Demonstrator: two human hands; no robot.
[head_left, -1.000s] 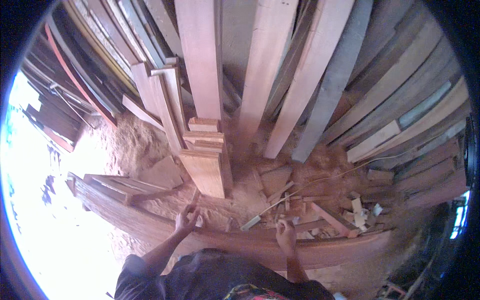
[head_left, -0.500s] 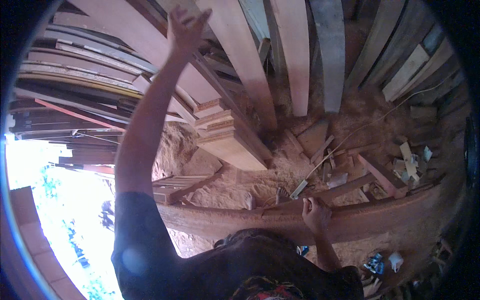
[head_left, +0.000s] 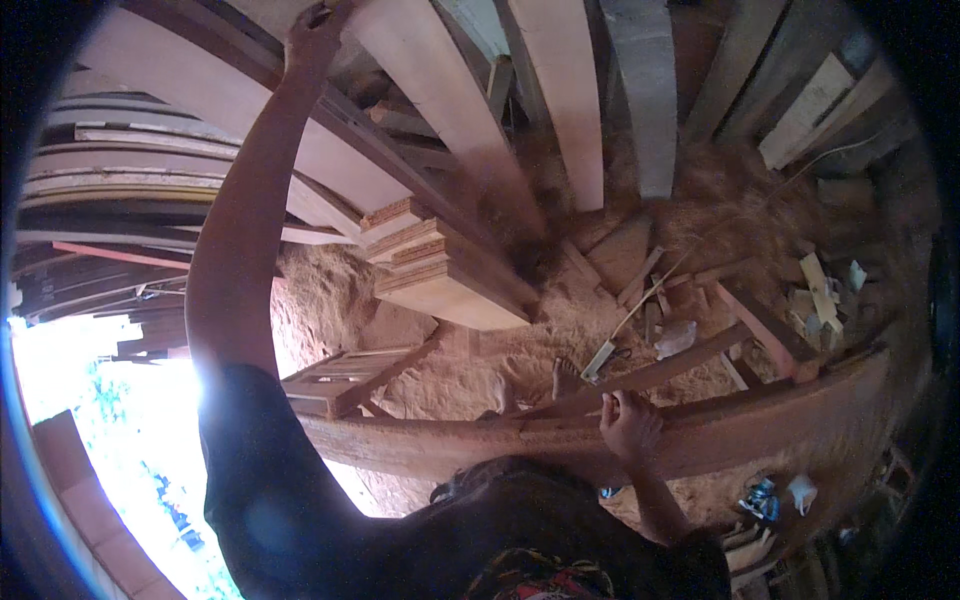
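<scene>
My left arm is stretched far up, and my left hand curls its fingers at the upper left edge of a long pale plank that leans upright; the fingertips are partly out of sight. Low in front of my body, my right hand is closed in a fist above a thick wooden beam. Whatever that fist may hold is hidden. Beneath my left arm's reach, a stack of short thick boards lies beside a wide leaning plank.
More planks lean in a row at the back, and long boards are piled at left. Sawdust and wood scraps cover the floor. A cable with a pale socket block lies near my feet. A reddish timber rests by the beam.
My left hand has moved up and left, and its spread fingers have closed at the plank's edge. My right hand stays nearly in place. The view has shifted slightly.
</scene>
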